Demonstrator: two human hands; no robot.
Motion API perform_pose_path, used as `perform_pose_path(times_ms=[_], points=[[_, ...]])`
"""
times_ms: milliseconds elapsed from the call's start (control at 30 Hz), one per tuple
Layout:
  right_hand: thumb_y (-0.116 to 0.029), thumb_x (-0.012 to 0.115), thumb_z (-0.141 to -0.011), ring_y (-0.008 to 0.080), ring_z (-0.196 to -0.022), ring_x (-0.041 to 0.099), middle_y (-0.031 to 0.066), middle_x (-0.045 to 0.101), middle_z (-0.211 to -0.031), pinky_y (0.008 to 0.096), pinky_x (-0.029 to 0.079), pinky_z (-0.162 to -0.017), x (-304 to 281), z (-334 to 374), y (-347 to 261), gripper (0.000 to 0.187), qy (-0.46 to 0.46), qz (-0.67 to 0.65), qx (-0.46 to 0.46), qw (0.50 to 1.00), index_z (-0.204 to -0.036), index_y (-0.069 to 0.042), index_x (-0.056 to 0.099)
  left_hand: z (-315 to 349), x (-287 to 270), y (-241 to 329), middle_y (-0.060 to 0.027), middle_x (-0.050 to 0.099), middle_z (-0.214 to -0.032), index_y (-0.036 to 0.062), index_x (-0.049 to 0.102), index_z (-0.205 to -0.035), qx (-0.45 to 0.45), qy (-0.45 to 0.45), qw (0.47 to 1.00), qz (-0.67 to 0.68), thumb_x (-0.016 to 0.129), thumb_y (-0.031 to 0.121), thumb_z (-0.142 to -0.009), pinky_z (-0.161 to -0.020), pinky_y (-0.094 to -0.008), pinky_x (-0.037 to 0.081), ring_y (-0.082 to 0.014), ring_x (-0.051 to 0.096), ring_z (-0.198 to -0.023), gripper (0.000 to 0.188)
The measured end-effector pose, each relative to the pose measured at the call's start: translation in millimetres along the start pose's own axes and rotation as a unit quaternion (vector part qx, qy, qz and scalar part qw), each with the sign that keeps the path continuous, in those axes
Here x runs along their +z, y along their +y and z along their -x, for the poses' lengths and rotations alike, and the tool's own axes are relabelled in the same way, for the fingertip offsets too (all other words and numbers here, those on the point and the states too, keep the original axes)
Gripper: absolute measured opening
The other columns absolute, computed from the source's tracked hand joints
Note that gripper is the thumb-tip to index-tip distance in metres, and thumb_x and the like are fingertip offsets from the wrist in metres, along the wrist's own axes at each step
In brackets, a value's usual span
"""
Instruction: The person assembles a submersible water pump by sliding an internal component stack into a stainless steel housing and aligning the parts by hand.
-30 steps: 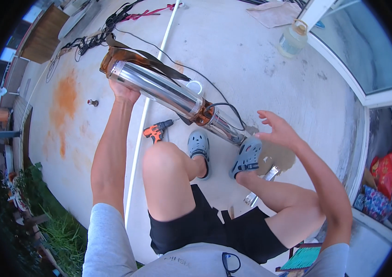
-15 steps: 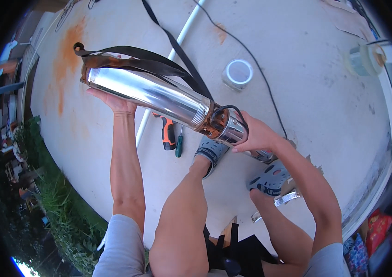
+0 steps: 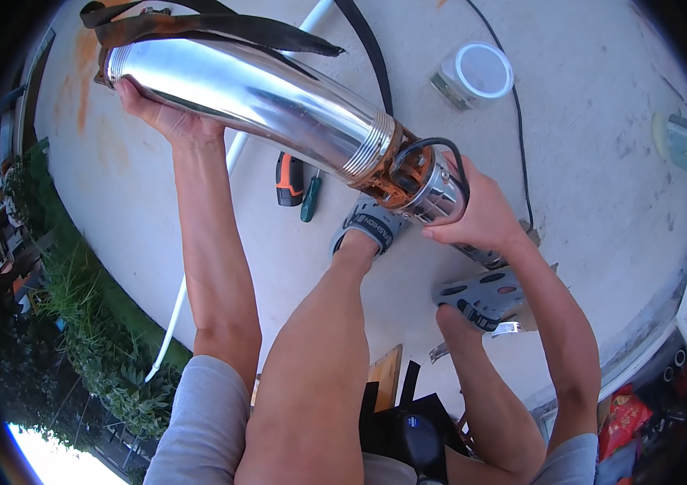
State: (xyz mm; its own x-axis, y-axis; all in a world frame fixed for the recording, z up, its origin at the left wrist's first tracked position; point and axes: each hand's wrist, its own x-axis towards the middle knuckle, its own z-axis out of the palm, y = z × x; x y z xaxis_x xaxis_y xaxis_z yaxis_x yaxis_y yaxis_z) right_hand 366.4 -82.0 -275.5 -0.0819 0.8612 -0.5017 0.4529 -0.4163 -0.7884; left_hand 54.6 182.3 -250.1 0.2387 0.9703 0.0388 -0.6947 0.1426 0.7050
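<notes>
A long, shiny steel submersible pump (image 3: pixel 254 89) slants across the upper middle, its left end raised. My left hand (image 3: pixel 169 117) holds it from below near the upper-left end, thumb on the near side. The other fingers are hidden behind the body. My right hand (image 3: pixel 481 206) is wrapped round the lower-right end, beside the rusty orange coupling section (image 3: pixel 396 174). A loop of black cable (image 3: pixel 432 144) runs from that section under my right hand. A flat dark strap (image 3: pixel 230 31) lies along the pump's upper side, over its rusty end.
Beneath the pump, an orange-black power tool (image 3: pixel 289 179) and a green-handled screwdriver (image 3: pixel 310 199) lie on the concrete, near a white pipe (image 3: pixel 175 323). A lidded clear tub (image 3: pixel 481 73) stands right, beside a black cable (image 3: pixel 519 137). My clogged feet are below; plants (image 3: pixel 101 339) edge the left.
The pump looks larger and sits higher in the picture, and the view has shifted. My left hand's thumb has come up against the pump's near side; my right hand keeps its hold.
</notes>
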Motion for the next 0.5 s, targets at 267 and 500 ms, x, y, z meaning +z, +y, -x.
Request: perform_pose_path(times_ms=[267, 500], points=[[-0.048, 0.086, -0.05, 0.0353, -0.096, 0.069, 0.0213, 0.067, -0.106, 0.0389, 0.053, -0.089, -5.0, 4.4, 8.9, 0.099, 0.012, 0.021, -0.024, 0.999, -0.129, -0.001, 0.05, -2.1, 33.2, 6.1, -0.0094, 0.072, -0.111, 0.0134, 0.065, -0.123, 0.044, 0.046, 0.993, -0.096, 0.066, 0.06, -0.073, -0.086, -0.0454, 0.061, -0.0277, 0.072, -0.1, 0.068], [-0.038, 0.086, -0.052, 0.0339, -0.098, 0.069, 0.0173, 0.068, -0.106, 0.0391, 0.053, -0.089, -0.6, 18.1, -1.2, 0.092, 0.108, 0.02, -0.059, 0.992, -0.129, -0.003, 0.052, 0.4, 63.0, 4.9, -0.0094, 0.072, -0.11, 0.0122, 0.062, -0.125, 0.046, 0.059, 0.983, -0.169, 0.057, 0.068, -0.077, -0.089, -0.0451, 0.061, -0.0282, 0.07, -0.103, 0.073]])
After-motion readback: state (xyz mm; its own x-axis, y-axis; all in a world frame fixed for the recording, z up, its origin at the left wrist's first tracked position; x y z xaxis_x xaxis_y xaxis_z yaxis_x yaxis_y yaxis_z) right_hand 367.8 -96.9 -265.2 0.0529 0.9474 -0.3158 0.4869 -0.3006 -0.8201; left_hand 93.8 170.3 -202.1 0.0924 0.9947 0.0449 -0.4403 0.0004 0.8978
